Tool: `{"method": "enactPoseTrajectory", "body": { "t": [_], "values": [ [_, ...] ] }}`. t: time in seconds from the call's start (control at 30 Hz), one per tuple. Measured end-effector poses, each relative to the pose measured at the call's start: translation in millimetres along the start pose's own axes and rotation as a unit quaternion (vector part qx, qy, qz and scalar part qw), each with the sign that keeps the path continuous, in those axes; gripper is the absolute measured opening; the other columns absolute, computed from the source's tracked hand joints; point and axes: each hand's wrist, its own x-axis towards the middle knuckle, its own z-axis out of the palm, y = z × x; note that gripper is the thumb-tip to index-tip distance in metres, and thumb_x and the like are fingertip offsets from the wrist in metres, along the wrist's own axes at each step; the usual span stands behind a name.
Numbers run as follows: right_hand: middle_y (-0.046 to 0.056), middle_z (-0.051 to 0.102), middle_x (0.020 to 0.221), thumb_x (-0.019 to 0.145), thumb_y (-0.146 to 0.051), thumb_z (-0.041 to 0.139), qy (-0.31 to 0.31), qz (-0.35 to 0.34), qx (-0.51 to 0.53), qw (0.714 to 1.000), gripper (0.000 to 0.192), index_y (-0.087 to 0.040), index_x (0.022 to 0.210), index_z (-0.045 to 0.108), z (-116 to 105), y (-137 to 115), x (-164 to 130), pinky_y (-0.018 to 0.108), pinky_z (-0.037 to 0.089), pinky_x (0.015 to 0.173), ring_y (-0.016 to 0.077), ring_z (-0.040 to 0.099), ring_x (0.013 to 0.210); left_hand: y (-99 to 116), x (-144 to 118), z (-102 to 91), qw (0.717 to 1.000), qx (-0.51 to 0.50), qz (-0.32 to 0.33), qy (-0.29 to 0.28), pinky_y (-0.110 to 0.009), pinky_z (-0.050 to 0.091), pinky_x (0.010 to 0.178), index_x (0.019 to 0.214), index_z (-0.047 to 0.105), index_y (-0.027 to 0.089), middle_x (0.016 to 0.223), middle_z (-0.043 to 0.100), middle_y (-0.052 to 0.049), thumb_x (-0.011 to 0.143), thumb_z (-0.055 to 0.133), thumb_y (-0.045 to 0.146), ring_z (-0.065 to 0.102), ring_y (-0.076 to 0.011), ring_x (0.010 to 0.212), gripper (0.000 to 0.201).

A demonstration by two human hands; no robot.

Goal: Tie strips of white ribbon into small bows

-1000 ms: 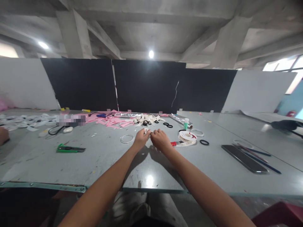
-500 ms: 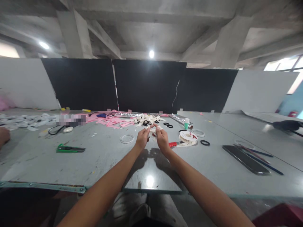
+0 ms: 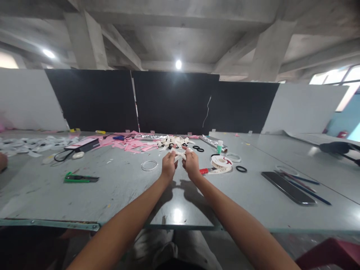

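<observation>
- Concrete beams and bare ceiling lamps hang over a grey worktop (image 3: 118, 187), which is backed by black and white partition panels.
- Both forearms reach out from the bottom edge to the middle of the worktop, where the hands meet, raised a little above the surface.
- The left hand (image 3: 168, 165) is curled, its fingertips pinching one end of a short strip of white ribbon (image 3: 180, 153).
- The right hand (image 3: 192, 164) is curled the same way and pinches the other end; the two hands touch or nearly touch at the thumbs.
- The ribbon strip sits at 12 o'clock from the hands, bunched between the fingertips; its exact folding is too small to tell.
- A clear ring (image 3: 149, 165) lies flat at 9 o'clock from the left hand, near it.
- A white ribbon spool (image 3: 222, 162) with a red mark lies at 3 o'clock from the right hand, with a red-handled tool (image 3: 204, 171) just beside it.
- A black ring (image 3: 241, 169) lies further out at 3 o'clock, apart from the spool.
- A heap of cut white ribbon pieces (image 3: 174, 142) and pink scraps (image 3: 132, 144) lies at 12 o'clock, beyond the hands.
- A green cutter (image 3: 80, 178) lies well apart at 9 o'clock.
- A dark phone (image 3: 287, 182) and pens (image 3: 305, 185) lie well apart at 3 o'clock.
- Another person's hand (image 3: 2, 162) shows at the far left edge.
</observation>
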Motion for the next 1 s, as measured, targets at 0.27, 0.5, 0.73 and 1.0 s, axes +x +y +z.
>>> {"method": "enactPoseTrajectory", "body": {
  "t": [0.27, 0.5, 0.73, 1.0],
  "values": [
    [-0.013, 0.024, 0.045, 0.072, -0.03, 0.046, -0.015, 0.052, 0.11, 0.992, 0.047, -0.015, 0.116, 0.054, -1, -11, -3, 0.018, 0.014, 0.035, 0.0057, 0.016, 0.033, 2, 1, 1.4, 1.0, 0.016, 0.004, 0.024, -0.018, 0.019, 0.037, 0.107, 0.063, 0.011, 0.052, 0.029, 0.009, 0.08, 0.058, 0.051, 0.023, -0.004, 0.039, 0.049],
    [-0.012, 0.027, 0.045, 0.066, -0.024, 0.045, -0.024, 0.057, 0.112, 0.992, 0.052, -0.014, 0.116, 0.055, 1, -18, -8, 0.018, 0.013, 0.035, 0.0056, 0.016, 0.034, 6, 2, -0.5, 0.999, 0.021, 0.02, 0.023, -0.02, 0.019, 0.038, 0.108, 0.062, 0.009, 0.051, 0.026, 0.009, 0.082, 0.055, 0.048, 0.023, -0.0051, 0.04, 0.047],
    [-0.013, 0.02, 0.049, 0.069, -0.027, 0.051, 0.001, 0.083, 0.151, 0.985, 0.05, -0.017, 0.118, 0.054, 5, -27, -9, 0.018, 0.011, 0.035, 0.0044, 0.013, 0.036, 12, -3, 7.5, 0.998, -0.035, 0.036, 0.031, -0.02, 0.018, 0.039, 0.118, 0.059, 0.011, 0.054, 0.024, 0.009, 0.082, 0.057, 0.049, 0.021, -0.0045, 0.041, 0.052],
    [-0.013, 0.02, 0.049, 0.071, -0.029, 0.051, -0.018, 0.066, 0.136, 0.988, 0.044, -0.017, 0.113, 0.056, 0, -29, -9, 0.017, 0.012, 0.036, 0.0033, 0.013, 0.036, 15, -3, 7.1, 0.997, -0.08, -0.013, 0.013, -0.019, 0.017, 0.039, 0.112, 0.06, 0.013, 0.053, 0.023, 0.01, 0.08, 0.059, 0.048, 0.018, -0.0038, 0.039, 0.047]
  ]
}}
